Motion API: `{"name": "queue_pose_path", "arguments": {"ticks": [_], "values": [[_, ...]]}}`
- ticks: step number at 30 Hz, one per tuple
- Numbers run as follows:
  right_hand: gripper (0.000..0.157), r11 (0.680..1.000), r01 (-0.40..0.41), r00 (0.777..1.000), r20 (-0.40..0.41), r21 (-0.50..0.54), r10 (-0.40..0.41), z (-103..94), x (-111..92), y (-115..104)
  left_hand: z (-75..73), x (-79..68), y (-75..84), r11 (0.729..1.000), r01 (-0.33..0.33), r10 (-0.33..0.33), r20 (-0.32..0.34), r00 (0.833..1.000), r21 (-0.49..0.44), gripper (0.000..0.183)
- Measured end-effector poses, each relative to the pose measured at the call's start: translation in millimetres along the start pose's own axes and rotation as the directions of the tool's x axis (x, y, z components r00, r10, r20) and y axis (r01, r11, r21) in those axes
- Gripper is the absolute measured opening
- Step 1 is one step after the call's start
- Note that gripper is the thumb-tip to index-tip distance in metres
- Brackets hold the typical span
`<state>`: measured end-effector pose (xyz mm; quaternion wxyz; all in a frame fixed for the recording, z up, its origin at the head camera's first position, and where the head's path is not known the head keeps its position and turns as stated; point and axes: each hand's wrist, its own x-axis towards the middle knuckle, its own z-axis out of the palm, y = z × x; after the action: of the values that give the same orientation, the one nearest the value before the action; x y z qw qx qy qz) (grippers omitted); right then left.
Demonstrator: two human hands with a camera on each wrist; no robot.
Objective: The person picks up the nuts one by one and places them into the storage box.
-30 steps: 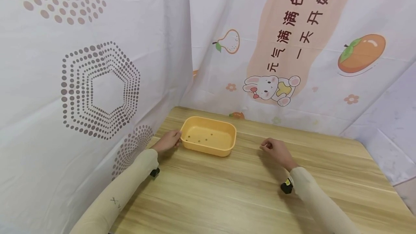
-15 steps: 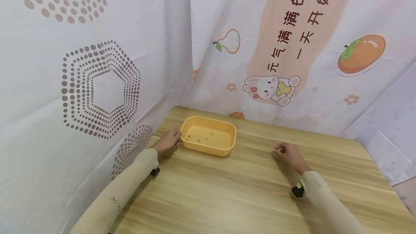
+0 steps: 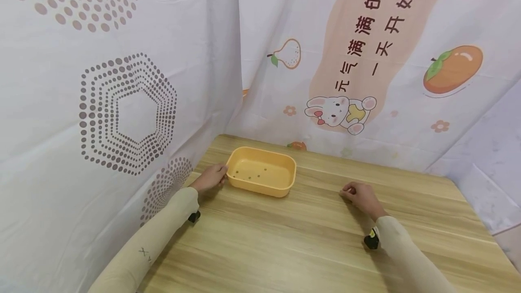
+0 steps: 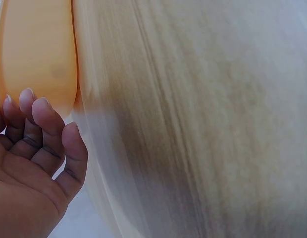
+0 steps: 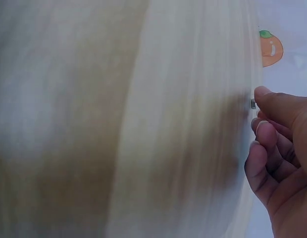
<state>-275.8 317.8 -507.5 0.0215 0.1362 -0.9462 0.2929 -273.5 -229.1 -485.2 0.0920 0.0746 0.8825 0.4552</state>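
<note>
A shallow yellow plastic tray [image 3: 260,187] stands on the wooden table, left of its middle. Several tiny dark ring-like pieces [image 3: 258,176] lie scattered on its floor. My left hand [image 3: 210,178] holds the tray's left end by the rim, fingers curled; the left wrist view shows the fingertips [image 4: 44,104] at the orange-looking tray [image 4: 37,44]. Off to the tray's right, my right hand [image 3: 363,199] is low over the table. Thumb and fingers pinch a tiny metallic piece [image 5: 253,103], partly hidden at the thumb tip; its exact kind is too small to tell.
The wooden table [image 3: 260,248] stretches around the tray and between both arms. A white patterned curtain [image 3: 195,58] hangs close along the left side, and a printed cloth [image 3: 268,116] hangs at the table's back edge.
My right hand has moved right, away from the tray, and has stayed nearly still over the last half second. The left hand and the tray have kept their place.
</note>
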Motion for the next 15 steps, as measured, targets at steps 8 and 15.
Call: {"name": "queue_pose_path", "arguments": {"ticks": [8, 15], "values": [[0.012, 0.999, 0.035, 0.999, -0.003, -0.013, -0.035, 1.4, 4.6, -4.3, -0.4, 1.8, -0.9, 1.000, 0.010, -0.009, 0.008, 1.000, -0.022, 0.035], [0.009, 1.000, 0.000, 0.999, 0.039, -0.017, 0.000, 1.7, 5.4, -9.3, -1.6, 2.7, -3.4, 1.000, -0.005, 0.005, 0.020, 1.000, -0.015, 0.036]]}}
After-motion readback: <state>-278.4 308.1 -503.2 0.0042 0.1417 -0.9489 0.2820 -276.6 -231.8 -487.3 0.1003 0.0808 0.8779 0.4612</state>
